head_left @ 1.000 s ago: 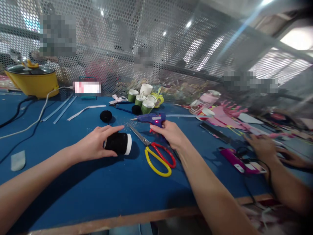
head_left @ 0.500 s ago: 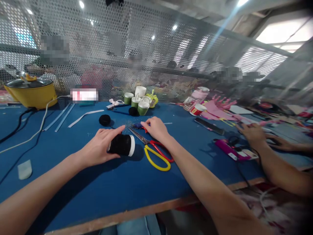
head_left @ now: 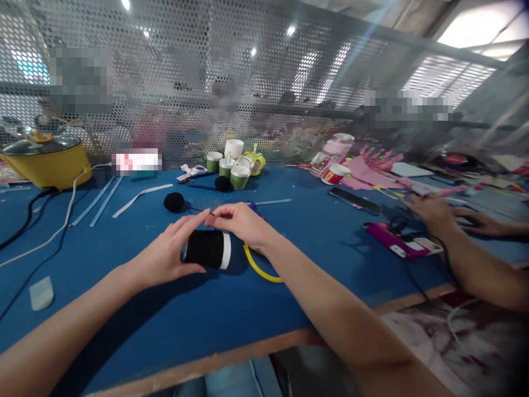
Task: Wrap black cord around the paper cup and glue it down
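Note:
My left hand (head_left: 165, 251) is closed around a small black-wrapped cup (head_left: 205, 249) with a white rim, tilted on its side just above the blue table. At the cup's upper side my right hand (head_left: 237, 219) pinches a dark strand of yarn, its fingertips close to my left fingertips. The strand leads left toward a ball of black yarn (head_left: 174, 202) on the table. Under my right wrist lie scissors, of which a yellow handle (head_left: 261, 270) shows; the blades are hidden. A small blue tool (head_left: 252, 206) is mostly covered by my right hand.
Green-and-white little buckets (head_left: 239, 176) and another black ball (head_left: 223, 183) stand behind. Pale strips (head_left: 103, 201) and a yellow pot (head_left: 45, 160) are at left. A phone (head_left: 355, 200), a purple power strip (head_left: 386, 240) and a co-worker's hand (head_left: 432, 212) are at right.
My right hand has moved left from the blue tool to the cup and pinches the yarn there. It now covers most of the scissors. My left hand keeps the cup.

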Available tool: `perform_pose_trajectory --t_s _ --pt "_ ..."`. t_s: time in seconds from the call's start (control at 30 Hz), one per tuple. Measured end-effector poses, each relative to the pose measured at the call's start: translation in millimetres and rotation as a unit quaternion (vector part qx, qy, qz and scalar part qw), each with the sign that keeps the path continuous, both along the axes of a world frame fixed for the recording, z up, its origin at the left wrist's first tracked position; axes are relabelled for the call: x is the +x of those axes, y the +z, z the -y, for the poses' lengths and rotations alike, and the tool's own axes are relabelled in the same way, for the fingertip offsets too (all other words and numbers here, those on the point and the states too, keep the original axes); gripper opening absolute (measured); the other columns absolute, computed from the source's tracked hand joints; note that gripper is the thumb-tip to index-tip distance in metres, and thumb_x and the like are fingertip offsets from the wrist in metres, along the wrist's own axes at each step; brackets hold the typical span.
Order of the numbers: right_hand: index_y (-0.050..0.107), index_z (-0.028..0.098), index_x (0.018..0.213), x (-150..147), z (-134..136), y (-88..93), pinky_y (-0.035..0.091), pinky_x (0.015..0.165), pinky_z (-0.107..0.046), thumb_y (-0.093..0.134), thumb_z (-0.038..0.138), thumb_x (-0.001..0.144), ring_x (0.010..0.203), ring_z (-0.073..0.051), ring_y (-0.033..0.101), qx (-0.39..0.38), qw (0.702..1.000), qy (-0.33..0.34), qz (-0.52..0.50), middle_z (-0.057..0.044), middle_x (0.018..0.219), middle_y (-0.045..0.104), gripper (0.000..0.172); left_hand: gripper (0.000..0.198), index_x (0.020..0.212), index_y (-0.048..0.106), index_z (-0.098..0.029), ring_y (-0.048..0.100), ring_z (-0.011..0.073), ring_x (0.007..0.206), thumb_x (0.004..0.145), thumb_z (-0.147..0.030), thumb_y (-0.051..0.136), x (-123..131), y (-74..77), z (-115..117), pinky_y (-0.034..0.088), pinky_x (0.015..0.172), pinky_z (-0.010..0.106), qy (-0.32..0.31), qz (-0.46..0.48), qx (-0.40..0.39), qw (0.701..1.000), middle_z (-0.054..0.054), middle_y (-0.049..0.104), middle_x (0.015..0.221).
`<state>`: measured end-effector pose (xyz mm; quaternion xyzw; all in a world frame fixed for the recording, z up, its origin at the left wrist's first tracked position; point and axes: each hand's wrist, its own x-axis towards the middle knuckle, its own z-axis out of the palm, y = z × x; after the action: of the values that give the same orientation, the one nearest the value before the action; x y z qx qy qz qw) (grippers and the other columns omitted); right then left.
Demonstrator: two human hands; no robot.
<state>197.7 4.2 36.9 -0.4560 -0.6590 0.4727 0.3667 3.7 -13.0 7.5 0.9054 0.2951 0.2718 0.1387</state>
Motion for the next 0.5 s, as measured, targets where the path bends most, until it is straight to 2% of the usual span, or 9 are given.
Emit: perform_pose_trajectory --t_s 0.1,0.27,0.5 --pt "0.067 0.016 0.069 7.8 0.7 5.2 0.039 0.062 -0.023 0.064 0.036 0.069 0.064 -0.009 0.053 -0.006 1.0 -0.006 -0.029 -0.001 0.069 0.064 0.02 0.086 0.136 0.019 -0.024 0.05 0.0268 0.113 0.068 -0.036 0.07 -1.0 0.2 -1.7 0.041 0.093 0.044 0.014 0.02 -0.047 0.999 0.011 0.05 0.125" --pt "0.067 0.016 0.068 14.1 3.0 8.6 0.033 0.051 -0.021 0.063 0.039 0.069 0.054 -0.007 0.046 0.019 0.998 -0.019 -0.052 0.002 0.062 0.06 0.023 0.064 0.12 0.045 -0.016 0.056 0.0258 0.103 0.067 -0.044 0.068 0.8 3.1 -1.8 0.045 0.087 0.037 0.01 0.011 -0.072 0.997 0.012 0.057 0.114" --pt "0.063 0.015 0.063 11.7 2.9 7.4 0.034 0.05 -0.023 0.073 0.037 0.056 0.051 -0.007 0.044 0.019 0.994 -0.083 -0.069 0.004 0.054 0.054 0.025 0.059 0.114 0.05 -0.017 0.058 0.0244 0.095 0.065 -0.047 0.069 1.2 3.0 -0.8 0.047 0.082 0.036 0.012 -0.007 -0.1 0.995 0.009 0.06 0.107"
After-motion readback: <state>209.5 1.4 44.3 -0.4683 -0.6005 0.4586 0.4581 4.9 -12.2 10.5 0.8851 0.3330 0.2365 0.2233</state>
